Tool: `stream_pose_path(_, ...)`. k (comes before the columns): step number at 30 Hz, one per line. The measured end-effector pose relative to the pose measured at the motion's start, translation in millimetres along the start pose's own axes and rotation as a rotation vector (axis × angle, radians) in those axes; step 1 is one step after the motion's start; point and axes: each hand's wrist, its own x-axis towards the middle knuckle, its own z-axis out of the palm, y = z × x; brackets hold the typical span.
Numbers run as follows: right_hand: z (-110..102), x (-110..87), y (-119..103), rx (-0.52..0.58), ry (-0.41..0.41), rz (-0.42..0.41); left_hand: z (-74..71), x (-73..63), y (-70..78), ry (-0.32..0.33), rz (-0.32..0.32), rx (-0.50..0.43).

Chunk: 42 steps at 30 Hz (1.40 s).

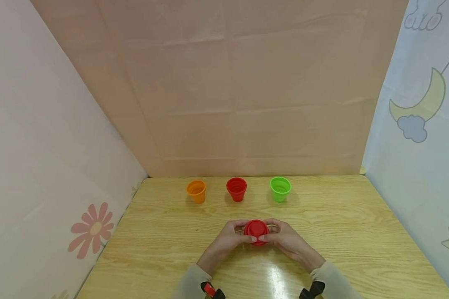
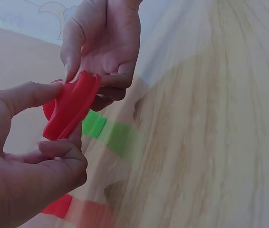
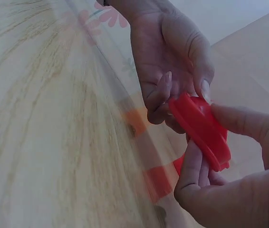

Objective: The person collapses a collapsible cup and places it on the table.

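both hands have hold of what looks like a folded cup (image 1: 256, 231): the left hand (image 1: 230, 238) pinches one side, the right hand (image 1: 289, 241) the other, thumbs on its face near the lower edge and fingers behind, the gaps no wider than the cup is thick. whether the thumb tips touch, i can't tell. the likeliest trouble is in this pinch: if one thumb presses harder than the other, the cup could twist and slip from the fingertips, and if the fingers behind slacken, it could drop to the table (image 1: 149, 253), as it seems held above the wood. an uneven push might also bend it lopsided. farther out, the orange cup (image 1: 197, 192), red cup (image 1: 237, 190) and green cup (image 1: 280, 190) stand upright, apart in a row; a dropped cup could roll and knock one
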Motion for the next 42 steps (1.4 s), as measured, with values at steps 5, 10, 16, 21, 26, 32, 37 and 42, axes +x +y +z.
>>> stream_pose_path(5,1,1.8,4,-0.036,0.026,0.017,2.3,0.7,0.6,0.02,-0.019,0.006)
stream_pose_path(10,2,3.9,8,-0.057,0.066,0.01,4.3,1.6,-1.6,0.047,-0.048,0.015)
stream_pose_path(16,8,4.5,8,-0.102,0.09,-0.029,7.4,3.0,-4.9,0.088,-0.017,0.056)
stream_pose_path(21,10,4.1,6,-0.087,0.077,-0.035,6.2,2.1,-4.2,0.08,-0.016,0.05)
stream_pose_path(26,8,2.5,5,-0.033,0.027,-0.017,-1.7,0.7,-4.6,0.024,-0.032,0.009)
stream_pose_path(32,3,0.8,6,-0.006,0.031,-0.003,-7.9,0.2,-5.6,-0.012,-0.058,-0.006)
stream_pose_path(37,-2,-1.8,5,0.012,0.042,0.011,-11.0,-0.1,-4.6,0.01,-0.099,-0.025)
stream_pose_path(42,-4,-3.4,5,0.009,0.031,0.026,-13.3,-1.8,-5.3,0.001,-0.11,-0.065)
